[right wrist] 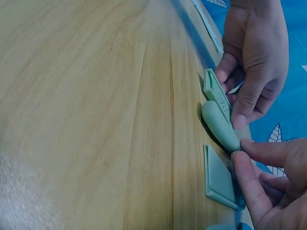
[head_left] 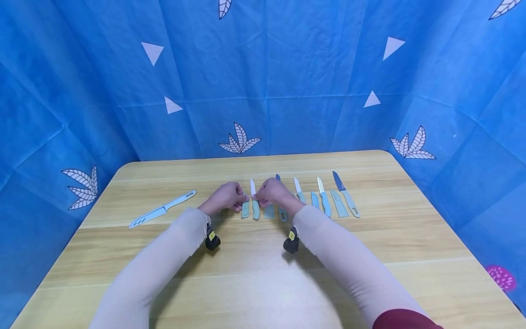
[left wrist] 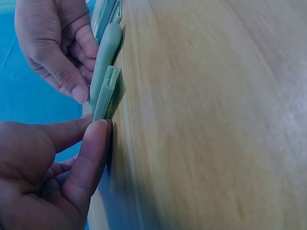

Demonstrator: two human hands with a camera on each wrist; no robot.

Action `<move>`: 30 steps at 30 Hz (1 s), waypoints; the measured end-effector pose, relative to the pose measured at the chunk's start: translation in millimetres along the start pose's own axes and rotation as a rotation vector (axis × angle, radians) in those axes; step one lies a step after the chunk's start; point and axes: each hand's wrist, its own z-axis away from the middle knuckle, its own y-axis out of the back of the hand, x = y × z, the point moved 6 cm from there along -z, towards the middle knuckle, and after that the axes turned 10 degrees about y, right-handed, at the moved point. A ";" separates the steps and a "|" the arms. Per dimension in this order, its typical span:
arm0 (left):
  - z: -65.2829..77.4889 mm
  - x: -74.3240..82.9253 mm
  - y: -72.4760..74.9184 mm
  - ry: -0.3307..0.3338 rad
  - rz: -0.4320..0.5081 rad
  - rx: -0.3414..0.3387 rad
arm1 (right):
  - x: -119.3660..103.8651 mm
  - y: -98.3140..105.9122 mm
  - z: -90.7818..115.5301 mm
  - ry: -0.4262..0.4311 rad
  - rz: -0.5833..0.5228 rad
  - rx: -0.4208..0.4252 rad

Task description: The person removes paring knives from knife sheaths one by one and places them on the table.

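Observation:
A pale green knife sheath [head_left: 245,211] lies in front of my left hand [head_left: 228,197], which pinches it between thumb and finger. Close-up in the left wrist view, the sheath [left wrist: 106,91] is slightly raised off the wood, its open end toward the camera. Just right of it lies a small knife with a light green handle [head_left: 255,211] and pale blade [head_left: 252,186] pointing away. My right hand [head_left: 274,192] pinches this knife near where handle meets blade; in the right wrist view its fingertips grip the handle [right wrist: 219,125]. Another sheath [right wrist: 220,177] lies beside it.
A sheathed knife [head_left: 162,210] lies slanted on the left of the wooden table [head_left: 255,283]. Toward the right, several knives and sheaths stand in a row, including a dark-bladed knife [head_left: 346,194] and a sheath [head_left: 339,204]. A blue curtain [head_left: 263,77] hangs behind.

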 end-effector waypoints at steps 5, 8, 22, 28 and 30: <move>0.3 -0.7 0.3 -0.007 -0.016 0.010 | -1.1 0.4 0.2 0.007 0.083 0.011; 0.2 -1.2 0.3 -0.011 -0.023 0.012 | -1.0 -0.2 -0.2 0.013 0.156 0.011; 2.2 -1.5 0.8 -0.012 -0.016 0.010 | -2.3 -0.3 -0.3 0.009 0.240 0.015; 4.9 -3.2 2.5 -0.023 -0.007 0.004 | -5.4 2.3 2.7 0.006 0.246 0.022; 5.4 -4.0 3.5 -0.026 0.004 0.002 | -6.8 3.3 3.3 0.010 0.233 0.020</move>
